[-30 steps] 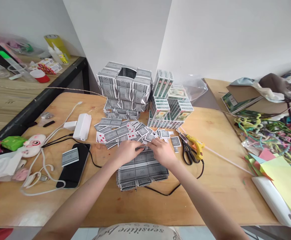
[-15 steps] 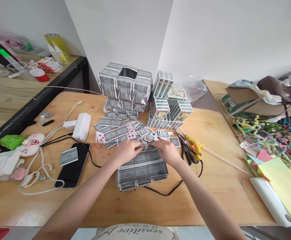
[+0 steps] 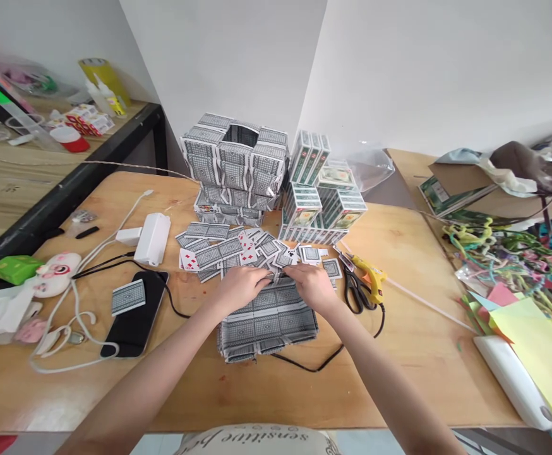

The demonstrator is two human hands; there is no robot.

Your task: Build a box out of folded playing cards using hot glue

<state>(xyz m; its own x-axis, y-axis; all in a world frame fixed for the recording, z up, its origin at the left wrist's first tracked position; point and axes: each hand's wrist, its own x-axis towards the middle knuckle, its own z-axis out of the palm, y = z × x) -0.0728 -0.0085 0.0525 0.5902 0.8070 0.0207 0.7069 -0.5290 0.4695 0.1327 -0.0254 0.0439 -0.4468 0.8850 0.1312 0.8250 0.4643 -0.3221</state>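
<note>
Nearest us, a printed shirt [image 3: 261,439] meets the edge of a wooden bench [image 3: 399,392], and two bare forearms reach forward over it. Between them we find a shallow tray of grey-backed playing cards [image 3: 269,325], its near wall toward the wearer and its long axis, as we judge it, running left to right. A black cable [image 3: 314,368] shows just beside its near right corner.

The tray lies on the body side of the grip: left hand [image 3: 242,287] and right hand [image 3: 311,285] come together at its far rim, roughly midway along, neither clearly the nearer. On both, we see the fingers bent and thumb and fingertips drawn close; whether they pinch the rim or a separate card, we cannot tell.

Out to the left lies a dark phone [image 3: 134,325] bearing a single card [image 3: 129,297]; just beyond the right hand, black scissors [image 3: 352,276] lie beside a yellow glue gun [image 3: 371,278]. Past the fingertips we see loose cards [image 3: 219,253] and, farther back, a card-covered structure [image 3: 233,167] and stacked card boxes [image 3: 304,205] before the pale wall [image 3: 223,57].
</note>
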